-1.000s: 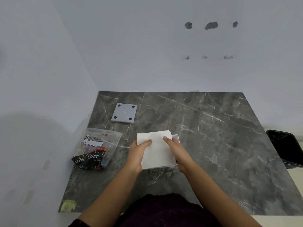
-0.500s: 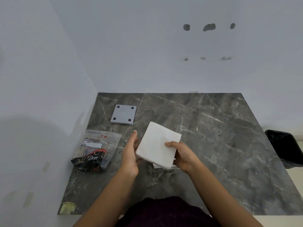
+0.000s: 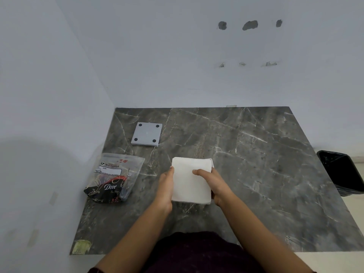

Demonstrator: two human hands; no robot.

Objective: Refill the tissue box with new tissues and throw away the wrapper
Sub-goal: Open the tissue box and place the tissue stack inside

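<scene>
both hands grip a white stack of tissues [image 3: 191,181] low over the table [image 3: 256,164], left hand [image 3: 165,189] curled on its left edge, right hand [image 3: 215,183] clamped with thumb on top.

black bin [image 3: 342,172] cut off at right edge

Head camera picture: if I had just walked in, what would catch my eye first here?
Most likely the bright white stack of tissues near the middle of the dark marble table, held between the left hand and the right hand. To its left lies a printed plastic wrapper, and beyond that a grey square lid with four black dots. A black bin stands off the table's right edge.
</scene>
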